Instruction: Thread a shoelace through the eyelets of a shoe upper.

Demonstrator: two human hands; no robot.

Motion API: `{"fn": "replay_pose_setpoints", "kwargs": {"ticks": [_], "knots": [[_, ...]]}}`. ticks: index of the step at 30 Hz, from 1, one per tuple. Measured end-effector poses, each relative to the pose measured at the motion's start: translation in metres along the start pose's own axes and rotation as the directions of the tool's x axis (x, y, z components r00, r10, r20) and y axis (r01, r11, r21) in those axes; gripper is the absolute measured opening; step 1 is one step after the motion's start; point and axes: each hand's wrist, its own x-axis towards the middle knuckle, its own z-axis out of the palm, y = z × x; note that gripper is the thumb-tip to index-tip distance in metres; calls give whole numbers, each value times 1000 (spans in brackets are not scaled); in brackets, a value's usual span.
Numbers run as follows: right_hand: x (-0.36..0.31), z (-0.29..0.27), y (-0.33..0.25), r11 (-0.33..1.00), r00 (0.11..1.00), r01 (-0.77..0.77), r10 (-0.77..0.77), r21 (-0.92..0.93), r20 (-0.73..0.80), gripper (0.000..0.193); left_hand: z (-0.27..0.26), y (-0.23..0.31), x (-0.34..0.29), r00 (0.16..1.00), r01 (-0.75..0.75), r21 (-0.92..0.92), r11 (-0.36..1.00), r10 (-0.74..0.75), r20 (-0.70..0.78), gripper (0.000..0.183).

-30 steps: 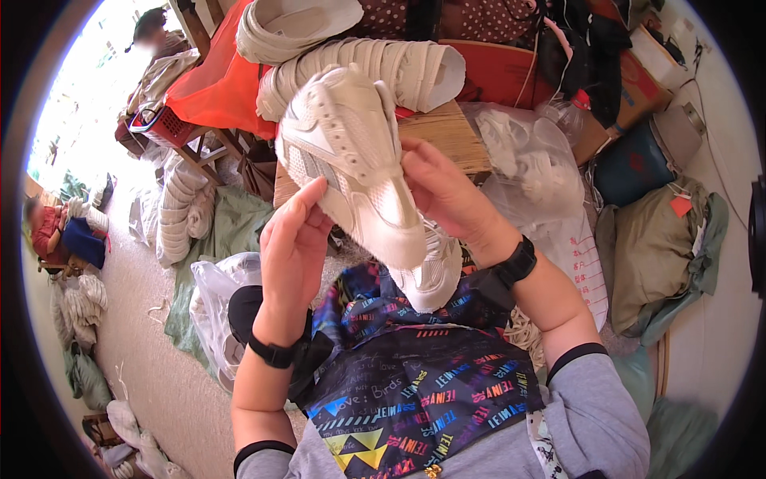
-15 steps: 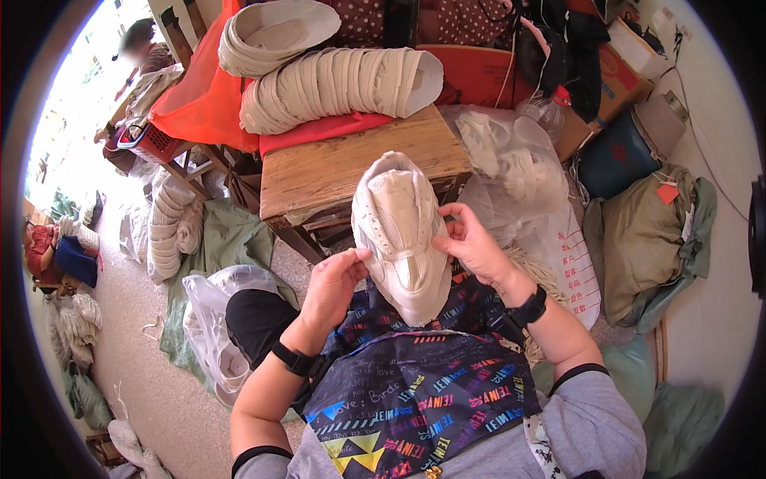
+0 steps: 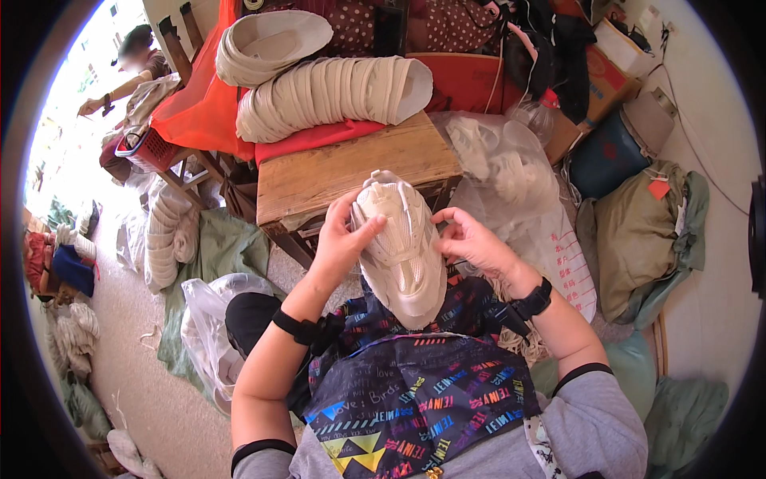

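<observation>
A cream-white shoe upper (image 3: 408,267) with mesh panels rests toe toward me above my lap, its heel end near the wooden stool. My left hand (image 3: 343,239) grips its left side near the collar, thumb on top and fingers at the edge. At the opposite side, my right hand (image 3: 476,246) has curled fingers, with index finger and thumb close to the upper's edge. Whatever sits between those fingertips is too small to make out. A dark printed apron (image 3: 423,391) covers my lap beneath the upper.
Ahead stands a wooden stool (image 3: 351,172), with nested beige shoe pieces (image 3: 327,100) stacked on red cloth. Plastic-wrapped shoe parts (image 3: 515,176) lie to its right. A clear bag (image 3: 209,319) sits left of my knee. Another person (image 3: 140,60) is at the far left.
My left hand has moved up along the upper and its thumb now lies over the top. The upper has shifted slightly nearer. My right hand's fingers have curled more at its edge.
</observation>
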Motion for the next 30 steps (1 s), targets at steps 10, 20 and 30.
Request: {"fn": "replay_pose_setpoints", "kwargs": {"ticks": [10, 20, 30], "knots": [[57, 18, -41, 712, 779, 451, -608, -538, -151, 31, 10, -2, 6, 998, 21, 39, 999, -24, 66, 60], [63, 26, -50, 749, 899, 403, -431, -526, 76, 32, -11, 17, 21, 944, -250, 400, 882, 314, -103, 15], [68, 15, -36, 906, 933, 356, -358, -231, 34, 30, -40, 57, -4, 1000, 13, -625, 781, -19, -3, 15]]}}
